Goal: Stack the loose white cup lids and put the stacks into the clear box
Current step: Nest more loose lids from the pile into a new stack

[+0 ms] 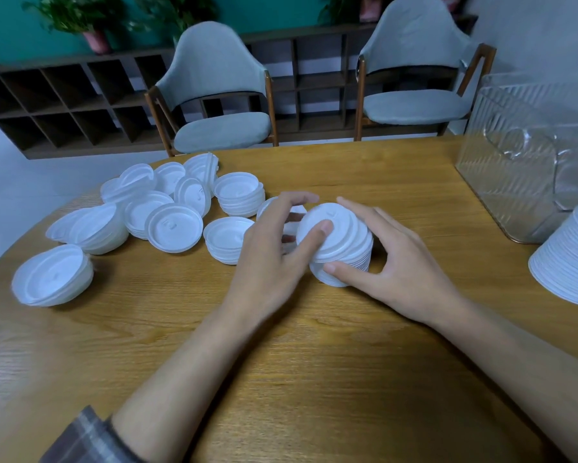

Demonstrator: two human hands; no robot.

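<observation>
A short stack of white cup lids stands mid-table between my hands. My right hand grips it, thumb at its near base and fingers round the far side. My left hand rests its thumb on the top lid while its fingers curl over loose lids behind. Several more loose lids and small stacks lie spread to the left. The clear ribbed box stands at the right edge of the table. A tall stack of lids sits in front of it, partly cut off by the frame.
The round wooden table shows bare wood in front of me. Two grey chairs stand behind it, with a dark shelf unit and potted plants along the wall. One lid stack lies near the left table edge.
</observation>
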